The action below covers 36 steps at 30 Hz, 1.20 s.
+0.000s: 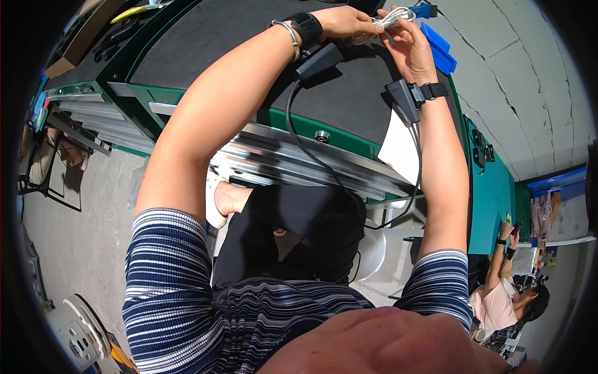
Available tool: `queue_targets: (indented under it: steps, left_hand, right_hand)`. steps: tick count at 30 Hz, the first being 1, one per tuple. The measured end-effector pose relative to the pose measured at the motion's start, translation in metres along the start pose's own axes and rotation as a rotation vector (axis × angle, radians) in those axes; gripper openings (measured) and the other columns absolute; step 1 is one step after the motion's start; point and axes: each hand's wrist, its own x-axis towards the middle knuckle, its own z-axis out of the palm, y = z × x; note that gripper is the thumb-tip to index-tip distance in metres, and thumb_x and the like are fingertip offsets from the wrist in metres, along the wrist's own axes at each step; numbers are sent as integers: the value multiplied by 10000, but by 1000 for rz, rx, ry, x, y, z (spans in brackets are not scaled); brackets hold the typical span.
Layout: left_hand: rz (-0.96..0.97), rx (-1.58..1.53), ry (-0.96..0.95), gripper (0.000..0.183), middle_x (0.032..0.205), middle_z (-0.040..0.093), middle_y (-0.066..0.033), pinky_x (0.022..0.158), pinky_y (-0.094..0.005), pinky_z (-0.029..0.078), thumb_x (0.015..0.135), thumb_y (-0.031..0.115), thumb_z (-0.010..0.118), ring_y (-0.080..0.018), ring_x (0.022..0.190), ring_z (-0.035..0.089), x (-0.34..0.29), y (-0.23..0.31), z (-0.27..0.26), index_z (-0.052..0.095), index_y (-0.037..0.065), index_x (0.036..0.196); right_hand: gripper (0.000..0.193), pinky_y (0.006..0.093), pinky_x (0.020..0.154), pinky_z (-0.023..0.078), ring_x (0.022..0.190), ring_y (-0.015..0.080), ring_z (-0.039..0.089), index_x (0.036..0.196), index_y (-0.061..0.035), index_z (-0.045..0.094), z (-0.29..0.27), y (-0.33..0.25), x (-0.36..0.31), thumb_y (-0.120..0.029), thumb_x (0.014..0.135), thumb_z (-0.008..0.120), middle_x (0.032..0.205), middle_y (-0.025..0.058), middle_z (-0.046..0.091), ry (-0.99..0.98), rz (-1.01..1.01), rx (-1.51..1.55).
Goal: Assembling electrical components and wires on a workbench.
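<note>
At the far side of the dark work top, a bundled white cable (pixel 397 17) is held up between my two hands. My left hand (pixel 346 23) reaches in from the left, its thumb and fingers closed on the near end of the bundle. With fingers curled up around the loops, my right hand (pixel 412 51) grips the cable's other side. A blue plug-like piece (pixel 425 10) shows just beyond the bundle; whether it joins the cable I cannot tell. Both wrists wear black straps with dark boxes, from which black leads run down toward my lap.
A blue plastic bin (pixel 438 50) stands by the wall behind my right hand. White paper (pixel 402 146) hangs over the edge of the green workbench (pixel 293 121). An open cardboard box (pixel 84 40) lies far left. A white bucket (pixel 372 252) is below; another person (pixel 498 299) works at right.
</note>
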Motion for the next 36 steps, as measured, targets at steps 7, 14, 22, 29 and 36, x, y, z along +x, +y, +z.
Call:
queue_targets:
  steps: [7, 14, 22, 29, 36]
  left_hand:
    - [3, 74, -18, 515, 868, 652, -28, 726, -275, 414, 847, 514, 832, -116, 801, 554, 7, -8, -1, 723, 76, 1094]
    - [41, 332, -78, 516, 923, 699, -33, 833, -312, 478, 851, 377, 856, -166, 868, 617, -2, 1, -1, 687, 53, 1215]
    - [-3, 263, -39, 560, 972, 729, -63, 844, -326, 499, 828, 328, 879, -194, 886, 648, -1, -7, -2, 683, 77, 1288]
    - [-23, 367, 34, 574, 990, 729, -93, 889, -328, 489, 841, 382, 860, -211, 956, 657, -2, -3, -6, 684, 40, 1267]
    - [-42, 384, -129, 521, 950, 711, -84, 842, -330, 478, 888, 427, 804, -189, 900, 628, -6, 5, -8, 697, 46, 1227]
  right_hand:
    - [466, 388, 914, 555, 1069, 216, 686, 1417, -73, 497, 14, 3, -4, -225, 1014, 675, 1207, 91, 683, 30, 28, 65]
    - [632, 414, 972, 540, 1107, 249, 678, 1521, -67, 386, 25, -3, -7, -181, 987, 704, 1296, 131, 643, -6, -2, 70]
    - [395, 359, 973, 514, 1093, 166, 626, 1321, -100, 601, 6, 6, -2, -356, 1026, 661, 1220, 70, 694, 124, 112, 12]
    - [386, 325, 938, 500, 1081, 132, 625, 1429, -158, 564, 5, 11, -5, -166, 1045, 598, 1315, 58, 681, 90, 98, -34]
    - [316, 334, 899, 516, 1071, 139, 628, 1330, -92, 561, 6, 10, -2, -256, 1062, 592, 1267, 92, 697, 169, 121, 46]
